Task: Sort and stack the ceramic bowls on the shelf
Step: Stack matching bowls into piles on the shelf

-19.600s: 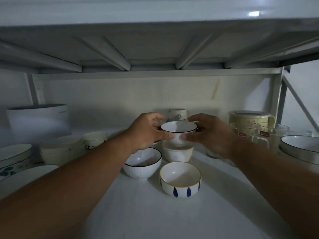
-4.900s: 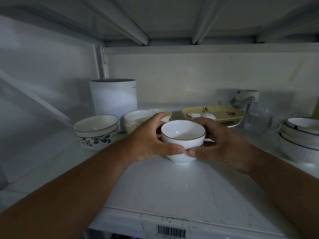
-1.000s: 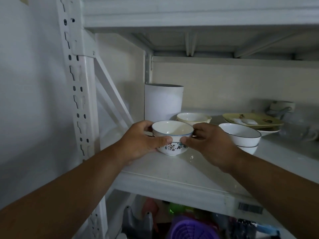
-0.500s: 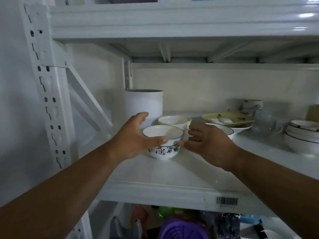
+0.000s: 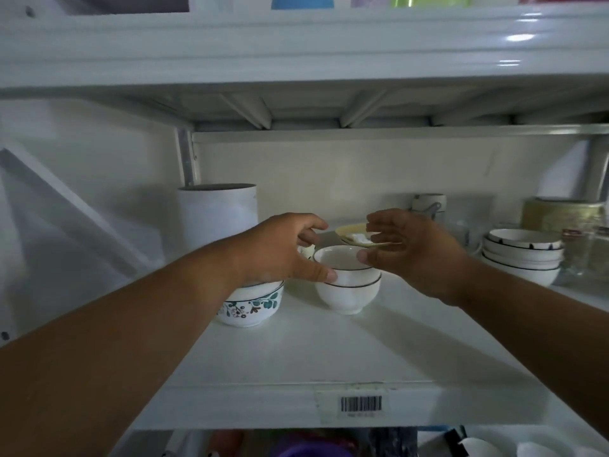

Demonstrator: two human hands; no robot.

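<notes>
Two white bowls with dark rims sit nested mid-shelf, the upper bowl (image 5: 339, 258) inside the lower bowl (image 5: 349, 295). My left hand (image 5: 276, 255) is at their left, its thumb tip against the upper bowl's side and its fingers loosely curved above the rim. From the right, my right hand (image 5: 412, 255) touches the rim with its thumb, fingers spread above and behind. A floral-patterned bowl stack (image 5: 253, 305) stands under my left wrist, free of both hands.
A tall white cylinder (image 5: 217, 219) stands at the back left. A yellow plate (image 5: 349, 230) lies behind the hands. At the right are stacked dark-rimmed bowls (image 5: 524, 255), a yellowish container (image 5: 560, 216) and glassware. The shelf (image 5: 313, 357) has an upper shelf close overhead.
Both hands have let go of the floral bowl and moved right to the nested white bowls. The view has shifted right and closer.
</notes>
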